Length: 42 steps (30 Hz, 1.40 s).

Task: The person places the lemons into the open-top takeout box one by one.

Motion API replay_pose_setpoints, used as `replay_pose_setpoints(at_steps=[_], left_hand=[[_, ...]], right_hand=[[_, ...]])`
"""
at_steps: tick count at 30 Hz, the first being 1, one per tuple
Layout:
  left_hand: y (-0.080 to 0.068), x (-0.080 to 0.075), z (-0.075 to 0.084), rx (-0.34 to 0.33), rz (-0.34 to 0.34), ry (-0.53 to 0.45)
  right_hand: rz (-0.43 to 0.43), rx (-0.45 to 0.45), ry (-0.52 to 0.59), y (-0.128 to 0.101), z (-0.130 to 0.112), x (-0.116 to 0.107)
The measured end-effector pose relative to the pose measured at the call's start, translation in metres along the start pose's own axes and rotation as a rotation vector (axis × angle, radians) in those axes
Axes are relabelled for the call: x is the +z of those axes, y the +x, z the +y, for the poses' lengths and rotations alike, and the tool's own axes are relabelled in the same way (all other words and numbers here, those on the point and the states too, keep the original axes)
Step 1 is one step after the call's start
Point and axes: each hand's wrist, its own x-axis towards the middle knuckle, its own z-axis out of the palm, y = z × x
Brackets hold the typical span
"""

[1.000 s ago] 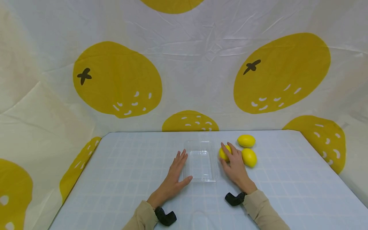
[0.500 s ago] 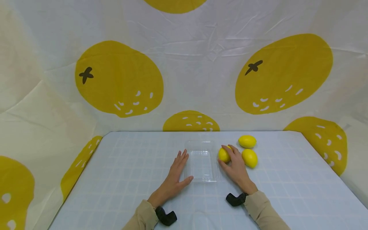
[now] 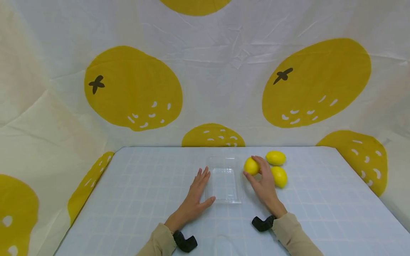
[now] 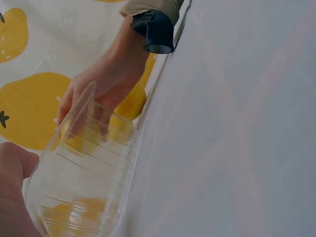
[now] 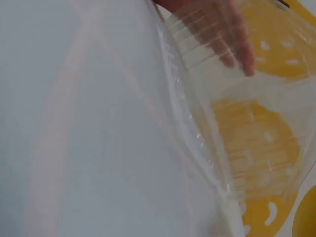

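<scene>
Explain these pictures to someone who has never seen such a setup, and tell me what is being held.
There is no machine: a person is working bare-handed. The wide picture comes from a camera worn on the head, looking forward and down; the two tilted close-ups come from cameras worn on the wrists. On the pale checked cloth sits a clear plastic box. The left hand lies at its left edge, fingers fairly straight, gripping nothing. To the box's right, the right hand holds one lemon between thumb and fingers. A second lemon lies farther back, and a third lemon is partly hidden behind that hand. Behind hangs a curtain with a yellow fruit print.
</scene>
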Motion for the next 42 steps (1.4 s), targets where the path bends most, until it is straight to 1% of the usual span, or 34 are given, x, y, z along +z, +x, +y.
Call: replay_pose_setpoints(at_steps=[5, 8, 16, 21, 24, 26, 30, 35, 42], left_hand=[[-0.001, 0.001, 0.0, -0.008, -0.001, 0.001], [-0.001, 0.002, 0.0, -0.018, 0.0, 0.005], [0.0, 0.002, 0.001, -0.04, -0.004, 0.008], [0.0, 0.002, 0.001, -0.058, -0.016, 0.009], [0.0, 0.001, 0.001, -0.062, -0.026, 0.008], [0.0, 0.0, 0.002, -0.058, -0.026, 0.002], [0.0, 0.001, 0.001, -0.03, -0.008, -0.015], [0.0, 0.002, -0.001, 0.002, 0.008, -0.021], [0.001, 0.001, -0.001, -0.007, 0.004, -0.014]], right_hand=[[0.011, 0.031, 0.037, 0.009, -0.018, 0.001], [-0.001, 0.052, 0.068, 0.014, -0.03, 0.004], [-0.077, 0.099, 0.154, 0.028, -0.059, 0.023], [-0.139, 0.194, 0.171, 0.032, -0.071, 0.041], [-0.168, 0.225, 0.162, 0.033, -0.075, 0.051], [-0.183, 0.227, 0.154, 0.033, -0.077, 0.056], [-0.22, 0.228, 0.106, 0.029, -0.074, 0.065], [-0.265, 0.247, 0.013, 0.027, -0.072, 0.071], [-0.305, 0.262, -0.055, 0.026, -0.074, 0.076]])
